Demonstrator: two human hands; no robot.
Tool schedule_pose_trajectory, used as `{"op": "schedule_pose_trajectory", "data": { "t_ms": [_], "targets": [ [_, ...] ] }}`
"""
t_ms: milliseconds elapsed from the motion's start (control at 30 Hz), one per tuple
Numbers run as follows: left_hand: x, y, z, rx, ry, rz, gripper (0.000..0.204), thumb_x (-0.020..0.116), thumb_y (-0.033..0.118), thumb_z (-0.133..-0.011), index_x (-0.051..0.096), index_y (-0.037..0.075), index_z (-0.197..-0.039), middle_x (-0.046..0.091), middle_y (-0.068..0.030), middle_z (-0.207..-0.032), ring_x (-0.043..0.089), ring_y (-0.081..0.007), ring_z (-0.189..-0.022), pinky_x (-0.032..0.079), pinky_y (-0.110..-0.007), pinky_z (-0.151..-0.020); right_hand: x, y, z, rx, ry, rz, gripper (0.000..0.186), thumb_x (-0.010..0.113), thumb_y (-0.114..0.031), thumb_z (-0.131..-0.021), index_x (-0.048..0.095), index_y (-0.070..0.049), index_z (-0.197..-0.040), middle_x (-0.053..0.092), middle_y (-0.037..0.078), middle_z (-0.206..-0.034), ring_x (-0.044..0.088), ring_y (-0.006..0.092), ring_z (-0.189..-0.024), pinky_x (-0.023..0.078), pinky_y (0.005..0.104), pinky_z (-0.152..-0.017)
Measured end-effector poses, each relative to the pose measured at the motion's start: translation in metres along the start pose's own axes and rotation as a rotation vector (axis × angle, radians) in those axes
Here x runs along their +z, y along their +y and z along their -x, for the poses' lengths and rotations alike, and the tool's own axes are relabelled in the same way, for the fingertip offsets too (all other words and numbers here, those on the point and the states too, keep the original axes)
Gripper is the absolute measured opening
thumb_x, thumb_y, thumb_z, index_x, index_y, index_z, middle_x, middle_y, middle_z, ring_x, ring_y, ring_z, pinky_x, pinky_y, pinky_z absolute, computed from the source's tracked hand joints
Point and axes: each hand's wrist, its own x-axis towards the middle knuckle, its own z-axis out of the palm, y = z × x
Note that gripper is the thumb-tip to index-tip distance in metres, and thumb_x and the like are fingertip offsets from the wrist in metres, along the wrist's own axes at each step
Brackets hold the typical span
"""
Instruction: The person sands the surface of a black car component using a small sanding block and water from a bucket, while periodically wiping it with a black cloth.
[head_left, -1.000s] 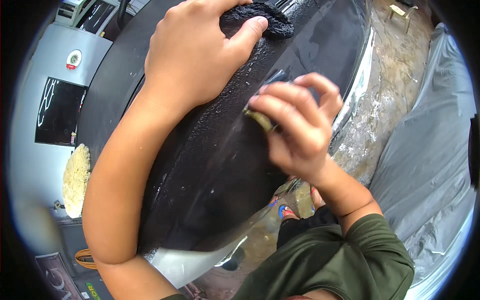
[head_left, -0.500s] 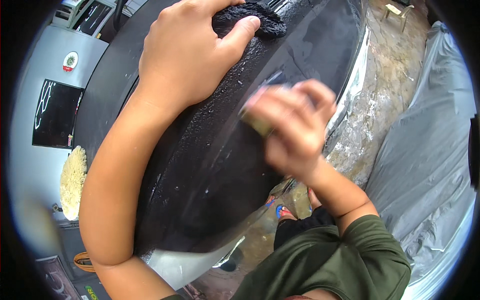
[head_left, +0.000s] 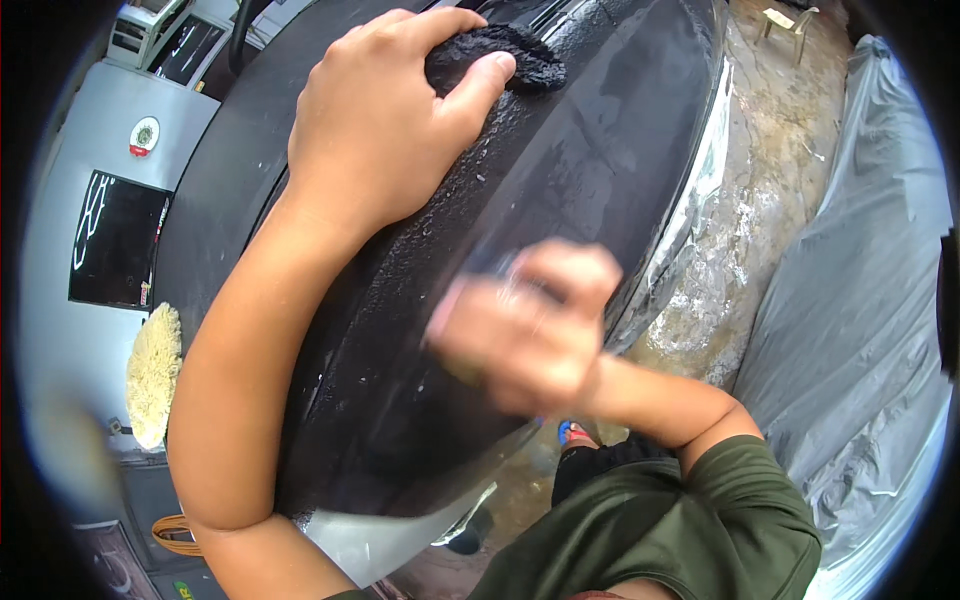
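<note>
A wet, crumpled black cloth is under my left hand, whose fingers and thumb close around it on the dark panel. My right hand is smeared by motion over the lower part of the same panel. Its fingers are bent over a small, flat, yellowish pad, of which only a blurred edge shows. The wide, curved black car body panel lies beneath both hands. Drops of water and a wet sheen cover the strip between them.
Clear plastic sheeting hangs along the panel's right edge. Grey sheeting drapes something at the far right. A small stool stands on the wet, stained floor. At left are a cream fluffy pad and a dark screen.
My right hand has swept down and left across the panel, nearer to me. My left hand stays on the black cloth, with only a slight shift in view.
</note>
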Motion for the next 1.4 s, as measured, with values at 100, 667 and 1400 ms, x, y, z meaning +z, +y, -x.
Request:
{"op": "schedule_pose_trajectory", "data": {
  "t_ms": [100, 667, 1400],
  "targets": [
    [-0.001, 0.0, 0.001, -0.014, -0.017, 0.024, 0.039, 0.079, 0.035, -0.096, 0.078, 0.004, -0.12, 0.077, -0.0197, -0.105, 0.076, -0.0348, -0.094, 0.057, -0.041, -0.087, -0.006, 0.01, -0.004, 0.068, -0.045, 0.074, 0.032, 0.076, -0.013, -0.072, 0.081, -0.022, -0.102, 0.077, -0.004, -0.105, 0.059, 0.0273, -0.107, 0.039, 0.046, -0.095],
    [-0.002, -0.006, -0.002, 0.024, 0.003, -0.02, 0.043, 0.077, 0.04, -0.096, 0.078, 0.005, -0.121, 0.077, -0.0225, -0.11, 0.076, -0.0388, -0.102, 0.057, -0.043, -0.092, -0.043, 0.065, -0.026, 0.354, 0.11, -0.064, 0.018, 0.072, 0.006, -0.09, 0.074, -0.003, -0.106, 0.072, 0.008, -0.096, 0.073, 0.025, -0.096, 0.056, 0.035, -0.082],
    [-0.013, 0.025, -0.003, -0.093, 0.005, -0.02, 0.038, 0.072, 0.032, -0.096, 0.079, 0.002, -0.117, 0.077, -0.0237, -0.11, 0.075, -0.0403, -0.105, 0.057, -0.046, -0.096, -0.01, 0.047, -0.049, 0.546, 0.096, -0.007, 0.018, 0.085, -0.01, -0.085, 0.072, 0.001, -0.091, 0.073, 0.018, -0.087, 0.075, 0.0345, -0.078, 0.059, 0.0403, -0.072]
  ]
}}
